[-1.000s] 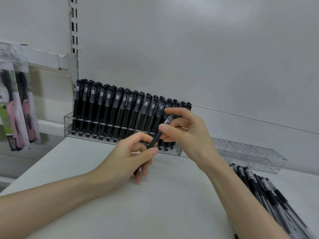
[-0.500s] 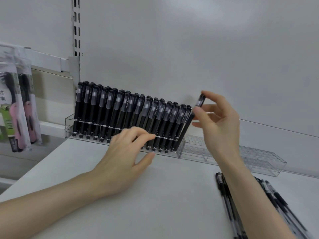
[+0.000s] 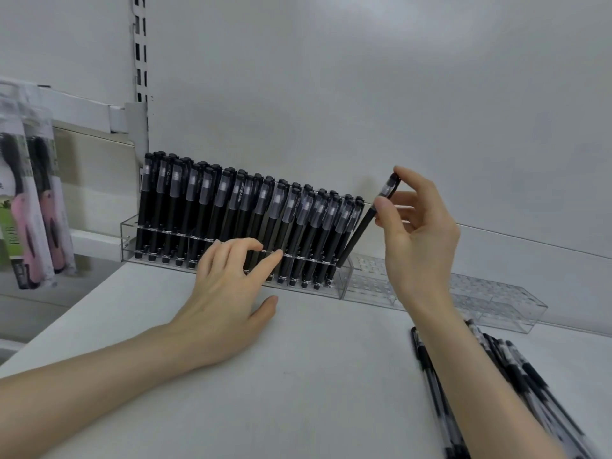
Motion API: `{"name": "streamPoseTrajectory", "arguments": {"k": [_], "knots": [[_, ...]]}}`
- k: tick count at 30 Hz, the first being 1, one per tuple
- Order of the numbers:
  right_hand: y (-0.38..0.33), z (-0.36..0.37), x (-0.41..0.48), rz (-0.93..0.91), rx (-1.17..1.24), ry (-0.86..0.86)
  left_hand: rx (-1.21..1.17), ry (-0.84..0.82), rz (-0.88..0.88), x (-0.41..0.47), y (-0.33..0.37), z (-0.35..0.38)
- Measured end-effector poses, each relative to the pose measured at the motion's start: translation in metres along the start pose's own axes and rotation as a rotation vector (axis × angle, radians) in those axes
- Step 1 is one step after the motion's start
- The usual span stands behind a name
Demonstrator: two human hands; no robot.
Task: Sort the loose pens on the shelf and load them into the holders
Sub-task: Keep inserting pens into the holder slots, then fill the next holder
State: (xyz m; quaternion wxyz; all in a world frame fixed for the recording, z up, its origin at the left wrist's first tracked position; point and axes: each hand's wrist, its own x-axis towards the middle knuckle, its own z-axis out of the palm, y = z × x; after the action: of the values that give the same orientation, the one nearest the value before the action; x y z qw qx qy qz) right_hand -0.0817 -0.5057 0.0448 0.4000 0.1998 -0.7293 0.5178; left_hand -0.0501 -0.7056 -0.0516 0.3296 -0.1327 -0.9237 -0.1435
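Head view: white shelf (image 3: 314,376) against a plain grey back panel (image 3: 364,94), slotted upright (image 3: 140,51) at left. Right grip (image 3: 417,240) pinched a black pen (image 3: 359,231), slanted, tip at the right end of the filled acrylic holder (image 3: 129,240). Left grip (image 3: 225,293) lay released, fingertips at its front. Loose pens (image 3: 516,369) lay lower right.

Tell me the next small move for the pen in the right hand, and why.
Probably tip the black pen upright and press it down. The right hand pinches it near the cap, and it leans with its tip at the right end of the nearly full clear holder, while the left hand rests against the row.
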Motion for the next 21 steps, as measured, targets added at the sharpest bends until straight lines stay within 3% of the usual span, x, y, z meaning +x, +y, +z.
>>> {"name": "streamPoseTrajectory", "arguments": {"k": [21], "knots": [[0.005, 0.004, 0.002, 0.090, -0.227, -0.224, 0.066, -0.001, 0.006, 0.000, -0.002, 0.003]]}}
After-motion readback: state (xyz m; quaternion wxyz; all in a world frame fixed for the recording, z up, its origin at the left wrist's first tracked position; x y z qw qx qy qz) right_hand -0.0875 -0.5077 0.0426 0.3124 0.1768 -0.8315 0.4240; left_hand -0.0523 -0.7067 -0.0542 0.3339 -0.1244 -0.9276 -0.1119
